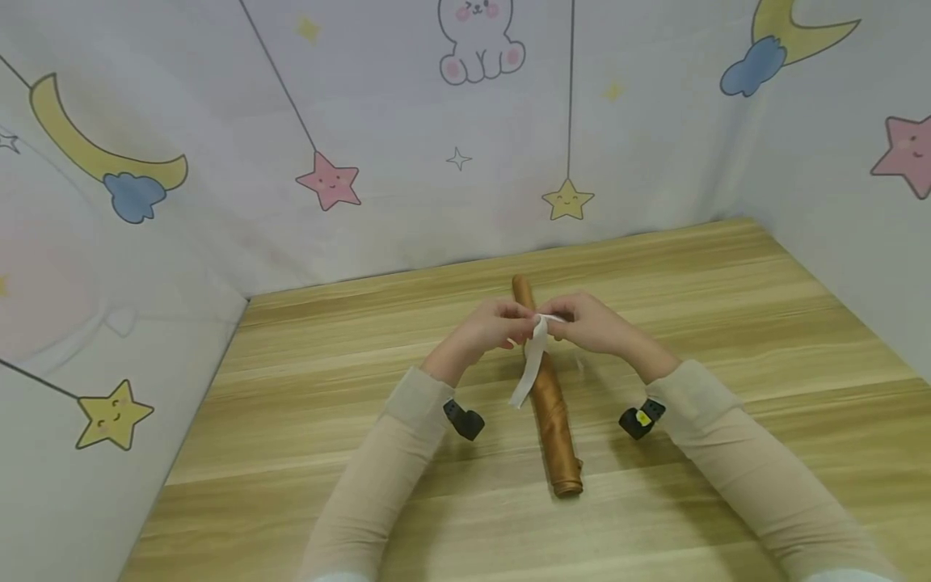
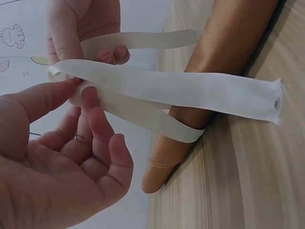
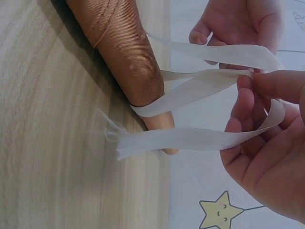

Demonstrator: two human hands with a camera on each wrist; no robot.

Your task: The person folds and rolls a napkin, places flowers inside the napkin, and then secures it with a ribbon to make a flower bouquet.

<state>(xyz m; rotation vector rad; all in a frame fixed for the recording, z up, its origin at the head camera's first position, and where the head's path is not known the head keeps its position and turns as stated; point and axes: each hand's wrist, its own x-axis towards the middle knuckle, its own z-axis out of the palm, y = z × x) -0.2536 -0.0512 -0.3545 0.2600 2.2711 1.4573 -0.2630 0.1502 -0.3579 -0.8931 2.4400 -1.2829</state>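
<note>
A long roll of shiny brown cloth (image 1: 554, 420) lies lengthwise on the table, its narrower end away from me. A white ribbon (image 1: 533, 365) loops around it near the far part, as the left wrist view also shows. Above the roll, my left hand (image 1: 496, 327) pinches the ribbon between thumb and forefinger, its other fingers loosely bent. Close beside it, my right hand (image 1: 591, 325) pinches the ribbon too. One ribbon tail (image 2: 228, 93) hangs past the left hand; another frayed tail (image 3: 162, 141) trails from the right hand. The exact crossing point is partly hidden by fingers.
The wood-grain table (image 1: 305, 420) extends around the roll on both sides. Pale cloth walls (image 1: 407, 145) with printed stars and moons stand behind and at the sides. A small black camera (image 1: 465, 420) sits at the left wrist and another black camera (image 1: 640, 418) at the right.
</note>
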